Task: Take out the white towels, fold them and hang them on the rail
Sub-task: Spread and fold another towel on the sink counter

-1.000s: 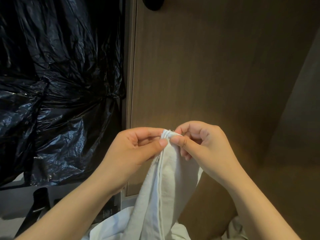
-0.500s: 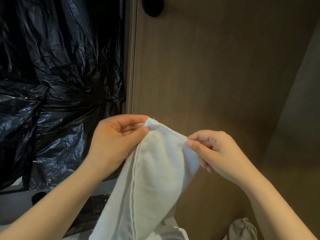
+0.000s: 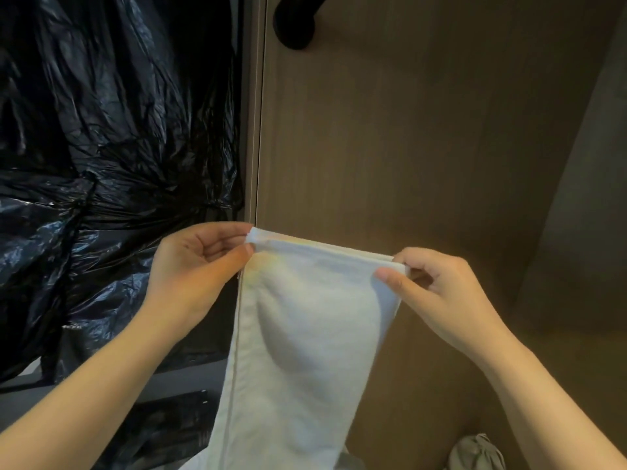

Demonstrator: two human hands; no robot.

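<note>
A white towel point(image 3: 305, 340) hangs doubled in front of me, its top edge stretched level between my hands. My left hand point(image 3: 200, 266) pinches the top left corner between thumb and fingers. My right hand point(image 3: 437, 290) pinches the top right corner the same way. The towel's lower part drops out of the frame at the bottom. A black rail mount point(image 3: 295, 22) sticks out of the wooden panel high above the towel; the rail itself is mostly out of view.
Crumpled black plastic bags point(image 3: 101, 147) fill the left side. A brown wooden panel point(image 3: 424, 147) stands behind the towel. A grey cloth bundle point(image 3: 478, 452) lies at the bottom right. A dark object point(image 3: 166, 425) sits low on the left.
My hands have moved apart from a shared pinch point, spreading the towel's top edge wide and flat. The towel has risen a little.
</note>
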